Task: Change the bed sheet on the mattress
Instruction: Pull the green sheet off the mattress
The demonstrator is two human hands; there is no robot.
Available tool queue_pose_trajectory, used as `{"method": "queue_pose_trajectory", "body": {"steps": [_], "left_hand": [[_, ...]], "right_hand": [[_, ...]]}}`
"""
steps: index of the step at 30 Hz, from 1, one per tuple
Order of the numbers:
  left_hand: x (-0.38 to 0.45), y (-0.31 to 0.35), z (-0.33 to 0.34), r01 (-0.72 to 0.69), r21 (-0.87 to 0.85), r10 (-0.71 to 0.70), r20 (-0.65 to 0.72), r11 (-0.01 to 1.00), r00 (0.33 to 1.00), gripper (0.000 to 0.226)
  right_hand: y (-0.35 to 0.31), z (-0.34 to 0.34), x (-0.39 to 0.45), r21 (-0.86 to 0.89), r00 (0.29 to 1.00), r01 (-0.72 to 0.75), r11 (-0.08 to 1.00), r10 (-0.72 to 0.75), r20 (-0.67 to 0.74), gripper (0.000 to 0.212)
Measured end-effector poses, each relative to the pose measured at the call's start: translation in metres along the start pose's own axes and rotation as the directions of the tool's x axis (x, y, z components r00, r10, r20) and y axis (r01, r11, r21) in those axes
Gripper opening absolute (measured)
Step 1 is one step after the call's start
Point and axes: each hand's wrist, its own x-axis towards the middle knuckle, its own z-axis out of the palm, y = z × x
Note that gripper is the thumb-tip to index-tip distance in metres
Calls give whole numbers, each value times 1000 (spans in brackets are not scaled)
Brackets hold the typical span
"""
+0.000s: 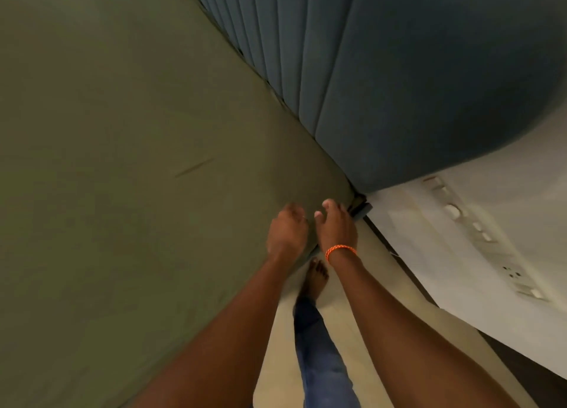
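Both hands worked mattress corner by headboard: left hand curled, knuckles up, seemingly bunching olive bed sheet at side edge; right hand, orange wristband, fingers bent over corner, grip itself hidden. Sheet lay smooth across mattress top. Best approach, likely: pull corner fabric taut downward, tuck fully under, avoid snagging headboard seam

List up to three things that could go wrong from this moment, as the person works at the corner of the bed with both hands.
1. The olive green fitted sheet may slip off the corner, where the left hand and right hand work.
2. Fingers could get pinched in the tight gap beside the padded blue-grey headboard.
3. The bare foot stands close to the bed edge; a stubbed toe seems possible.
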Motion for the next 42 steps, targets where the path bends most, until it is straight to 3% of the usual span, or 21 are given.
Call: {"method": "queue_pose_trajectory", "body": {"steps": [5, 10, 13, 18, 23, 25, 29, 32, 37, 40, 42], "left_hand": [[38, -10, 27, -111, 321, 138, -61, 941, 989, 56], [72, -19, 47, -115, 620, 224, -100, 776, 970, 65], [80, -19, 52, -180, 741, 303, -33, 647, 952, 52], [94, -10, 42, -314, 757, 372, 101, 572, 923, 18], [99, 3, 33, -449, 719, 438, 221, 531, 872, 26], [98, -3, 34, -457, 699, 462, 201, 550, 864, 22], [100, -28, 38, -444, 583, 480, 103, 681, 871, 17], [100, -34, 40, -477, 539, 513, 95, 694, 853, 38], [101, -25, 36, -494, 533, 512, 127, 687, 849, 35], [101, -25, 41, -478, 596, 535, 93, 646, 840, 36], [102, -28, 47, -478, 624, 549, 92, 618, 831, 34]], "right_hand": [[8, 19, 31, -177, 978, -20, 984, -17, -209, 48], [12, 25, 53, -423, 982, -40, 905, -41, -182, 62], [14, 25, 71, -524, 992, 7, 852, -70, -101, 57], [11, 23, 83, -536, 990, 127, 835, -143, 11, 32], [7, 31, 80, -548, 983, 173, 818, -175, 48, 19], [8, 27, 82, -539, 986, 163, 827, -160, 51, 20], [8, 26, 87, -494, 985, 167, 853, -168, 43, 21], [10, 33, 86, -370, 994, 97, 924, -111, -17, 22], [14, 50, 62, -110, 961, -74, 991, 41, -272, 24], [23, 68, 35, -97, 864, -311, 945, 239, -442, 50], [33, 83, 23, -20, 850, -394, 919, 356, -387, 58]]}}
